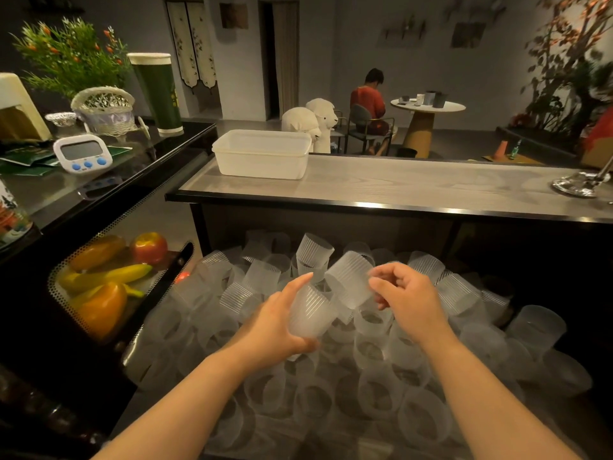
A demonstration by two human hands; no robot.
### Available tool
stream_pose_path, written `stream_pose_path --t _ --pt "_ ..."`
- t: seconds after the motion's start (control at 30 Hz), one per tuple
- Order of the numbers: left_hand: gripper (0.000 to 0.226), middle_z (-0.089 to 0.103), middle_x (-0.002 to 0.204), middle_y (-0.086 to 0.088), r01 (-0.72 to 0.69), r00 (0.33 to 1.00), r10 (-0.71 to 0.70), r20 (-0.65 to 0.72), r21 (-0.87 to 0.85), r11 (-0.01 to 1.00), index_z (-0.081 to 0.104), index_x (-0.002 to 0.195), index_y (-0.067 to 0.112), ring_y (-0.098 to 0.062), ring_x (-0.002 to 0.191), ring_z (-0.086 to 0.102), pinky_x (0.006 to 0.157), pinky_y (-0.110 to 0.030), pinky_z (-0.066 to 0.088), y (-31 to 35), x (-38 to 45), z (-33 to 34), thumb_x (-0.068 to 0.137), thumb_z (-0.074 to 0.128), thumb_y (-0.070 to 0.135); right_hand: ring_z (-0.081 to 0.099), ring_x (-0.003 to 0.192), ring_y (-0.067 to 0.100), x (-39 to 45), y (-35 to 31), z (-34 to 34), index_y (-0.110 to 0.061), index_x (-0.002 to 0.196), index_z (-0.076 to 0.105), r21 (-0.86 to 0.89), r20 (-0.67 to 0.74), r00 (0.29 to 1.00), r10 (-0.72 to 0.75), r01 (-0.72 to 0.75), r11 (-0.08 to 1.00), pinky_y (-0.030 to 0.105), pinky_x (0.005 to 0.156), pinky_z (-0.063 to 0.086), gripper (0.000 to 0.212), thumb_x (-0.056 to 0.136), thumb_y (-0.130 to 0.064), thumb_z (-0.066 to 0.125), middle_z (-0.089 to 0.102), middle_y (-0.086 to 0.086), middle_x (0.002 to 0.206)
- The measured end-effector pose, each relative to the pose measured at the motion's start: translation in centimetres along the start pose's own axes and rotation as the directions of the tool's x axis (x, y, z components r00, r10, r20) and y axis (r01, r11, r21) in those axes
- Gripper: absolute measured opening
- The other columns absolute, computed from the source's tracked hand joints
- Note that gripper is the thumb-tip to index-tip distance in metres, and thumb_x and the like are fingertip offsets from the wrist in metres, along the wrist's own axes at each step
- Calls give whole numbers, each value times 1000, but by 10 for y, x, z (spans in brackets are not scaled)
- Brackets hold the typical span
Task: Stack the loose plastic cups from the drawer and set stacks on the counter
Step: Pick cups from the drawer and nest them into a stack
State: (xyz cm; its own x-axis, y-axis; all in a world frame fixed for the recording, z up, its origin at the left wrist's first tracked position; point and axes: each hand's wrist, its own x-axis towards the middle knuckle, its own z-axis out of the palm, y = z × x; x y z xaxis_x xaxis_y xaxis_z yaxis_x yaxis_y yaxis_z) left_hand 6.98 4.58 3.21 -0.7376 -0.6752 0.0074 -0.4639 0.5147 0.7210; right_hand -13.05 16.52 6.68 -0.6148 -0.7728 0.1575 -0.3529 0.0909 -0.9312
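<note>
Over an open drawer (331, 376) heaped with loose frosted cups, fruit (106, 280) sits in a mesh bin to the drawer's left, and a timer (83, 154) above that. The left hand (275, 327) holds one ribbed cup (310, 315) above the drawer, fingers wrapped round its wall, thumb along the side. Just right of it, the right hand (408, 300) pinches a second cup (348, 280) by the rim, tilted toward the first. The cups look light, thin and slightly flexible, the ribbing offering grip; holding the wall near the rim should keep them from buckling when nested. Behind the drawer, the surface (414, 187) carries a white tub (262, 154); no stacks stand there yet.
</note>
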Motion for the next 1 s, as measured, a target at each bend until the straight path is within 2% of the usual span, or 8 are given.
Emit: stream_pose_path --t 0.13,0.27,0.43,0.53,0.7,0.87,0.93,1.0 --pt "109 36 140 10 -7 1000 7 7 6 1000 7 140 62 -10 118 39 97 -34 46 3 2 2 69 85 35 68 71 20 2 -4 7 -18 90 72 64 99 995 14 -21 998 30 64 59 14 92 -7 62 70 5 77" --pt "110 37 138 12 -17 1000 17 17 -8 1000 5 137 65 -9 119 39 90 -25 41 0 2 5 68 86 35 67 70 20 5 1 10 -17 90 72 52 110 994 9 -15 999 37 67 60 12 94 -12 62 69 4 76" --pt "111 35 136 14 -37 999 37 18 35 999 3 141 61 -10 115 41 87 -25 45 2 3 9 69 84 38 67 71 18 5 2 14 -21 94 71 -27 156 988 -6 10 1000 32 69 60 10 95 -20 61 69 3 76" --pt "109 36 132 14 -52 999 52 14 18 998 1 138 65 -9 110 46 82 -25 52 5 5 7 70 83 40 66 75 16 3 2 19 -30 107 70 -22 189 982 -29 34 999 30 72 60 16 96 -22 62 68 1 78" --pt "110 40 126 12 -53 998 53 -45 15 999 -7 124 77 -7 101 49 76 -22 52 6 10 6 70 82 43 60 83 -4 -3 -3 29 -36 120 67 -120 285 955 -77 116 986 13 73 50 28 99 -23 56 65 -26 95" --pt "112 42 141 4 -2 997 7 -71 63 998 -6 133 67 -7 110 40 92 -28 41 3 20 8 71 84 42 59 95 1 5 0 33 -40 126 62 -140 366 930 -25 82 987 14 81 48 32 102 -23 49 62 -21 115" --pt "109 43 139 4 5 996 -1 -86 49 999 -1 135 66 -9 114 41 94 -29 41 0 20 8 70 84 42 57 99 2 13 9 33 -40 125 64 -180 306 951 -47 106 978 15 85 45 31 101 -25 50 61 -18 113" --pt "107 43 138 5 14 995 -10 -95 39 999 4 139 64 -10 114 43 92 -28 42 -3 19 6 69 83 44 57 97 3 24 25 31 -35 125 65 -291 150 988 -33 76 954 18 84 46 29 99 -28 54 61 -12 111"
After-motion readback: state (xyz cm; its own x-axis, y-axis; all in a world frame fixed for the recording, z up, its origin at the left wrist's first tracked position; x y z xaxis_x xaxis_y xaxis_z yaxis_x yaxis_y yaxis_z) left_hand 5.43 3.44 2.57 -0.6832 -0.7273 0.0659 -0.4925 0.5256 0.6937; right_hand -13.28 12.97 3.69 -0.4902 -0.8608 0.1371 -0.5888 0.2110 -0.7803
